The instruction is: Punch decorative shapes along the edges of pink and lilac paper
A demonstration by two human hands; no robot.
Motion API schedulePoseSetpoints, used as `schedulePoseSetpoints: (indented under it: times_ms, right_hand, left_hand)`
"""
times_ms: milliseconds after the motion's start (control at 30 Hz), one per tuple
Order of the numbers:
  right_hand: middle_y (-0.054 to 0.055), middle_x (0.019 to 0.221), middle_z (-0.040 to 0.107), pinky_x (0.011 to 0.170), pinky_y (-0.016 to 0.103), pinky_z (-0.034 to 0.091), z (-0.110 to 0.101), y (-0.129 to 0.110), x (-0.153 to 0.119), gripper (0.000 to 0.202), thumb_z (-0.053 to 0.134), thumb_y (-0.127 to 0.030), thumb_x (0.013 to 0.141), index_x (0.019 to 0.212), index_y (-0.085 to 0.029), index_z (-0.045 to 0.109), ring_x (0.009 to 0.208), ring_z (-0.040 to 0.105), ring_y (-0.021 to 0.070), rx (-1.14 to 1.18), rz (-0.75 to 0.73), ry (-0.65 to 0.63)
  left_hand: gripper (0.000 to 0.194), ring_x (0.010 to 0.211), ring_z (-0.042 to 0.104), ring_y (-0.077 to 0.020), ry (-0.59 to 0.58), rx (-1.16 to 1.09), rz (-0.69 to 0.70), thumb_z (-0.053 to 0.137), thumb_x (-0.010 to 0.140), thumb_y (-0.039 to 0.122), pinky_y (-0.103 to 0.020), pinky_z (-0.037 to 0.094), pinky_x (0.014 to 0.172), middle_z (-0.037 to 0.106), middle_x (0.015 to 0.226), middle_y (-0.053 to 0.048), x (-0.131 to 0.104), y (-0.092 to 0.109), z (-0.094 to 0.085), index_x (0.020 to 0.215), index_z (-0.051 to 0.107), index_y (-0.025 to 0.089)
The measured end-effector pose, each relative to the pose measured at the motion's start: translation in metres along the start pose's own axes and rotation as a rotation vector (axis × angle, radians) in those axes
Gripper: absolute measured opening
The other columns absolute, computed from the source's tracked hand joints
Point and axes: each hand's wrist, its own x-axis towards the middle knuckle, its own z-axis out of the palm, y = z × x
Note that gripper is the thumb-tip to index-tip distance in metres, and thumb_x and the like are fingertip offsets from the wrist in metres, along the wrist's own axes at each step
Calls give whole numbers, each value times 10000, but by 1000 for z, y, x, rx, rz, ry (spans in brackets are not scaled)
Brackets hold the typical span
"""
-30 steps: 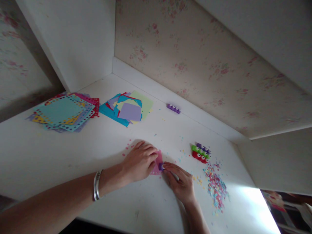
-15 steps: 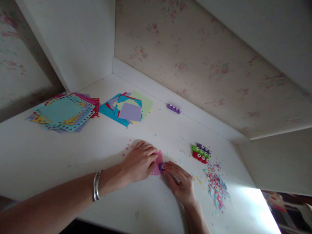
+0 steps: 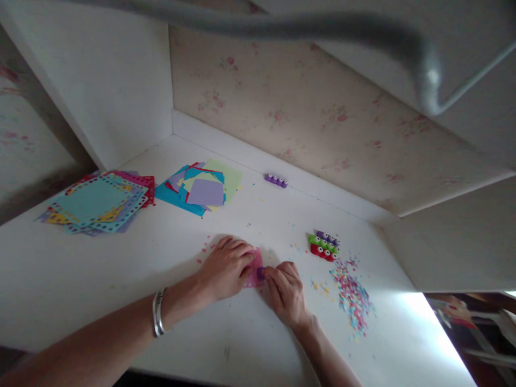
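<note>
A pink paper (image 3: 255,276) lies flat on the white table, with holes along its lower edge. My left hand (image 3: 228,267) rests on its left side, fingers bent together over the paper; whether they pinch its edge is hidden. At the paper's right edge sits a small purple punch (image 3: 260,273), held between the thumb and fingers of my right hand (image 3: 285,290). Pink paper dots (image 3: 205,249) lie beyond my left hand.
Punched coloured sheets (image 3: 97,199) are piled at the far left, beside plain sheets (image 3: 205,192). A purple eyed strip (image 3: 276,180) lies near the wall. Red, green and purple eyed pieces (image 3: 323,246) stand right, near a confetti heap (image 3: 352,295).
The view has shifted, and a blurred grey cable-like thing now crosses the top. My right hand's fingers have curled in more tightly at the purple punch. My left hand stays on the paper.
</note>
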Motion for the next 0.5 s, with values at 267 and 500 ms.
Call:
schedulePoseSetpoints:
  times_ms: [267, 500]
  right_hand:
    - [84, 1071, 692, 841, 339, 579, 9, 2, -5, 250, 596, -141, 927, 1162, -226, 620, 981, 667, 196, 111, 57, 122]
    - [98, 1082, 723, 758, 321, 639, -14, 24, -28, 270, 625, -214, 910, 1175, -237, 665, 961, 720, 224, 58, 245, 173]
  left_hand:
    - [204, 1169, 566, -238, -5, 34, 35, 594, 890, 184, -448, 337, 1073, 684, 1189, -30, -1, -1, 0, 1065, 685, 238]
    - [182, 1157, 573, -231, 7, 11, 31, 595, 887, 186, -447, 341, 1067, 694, 1166, -24, 1, -1, -1, 1029, 694, 244]
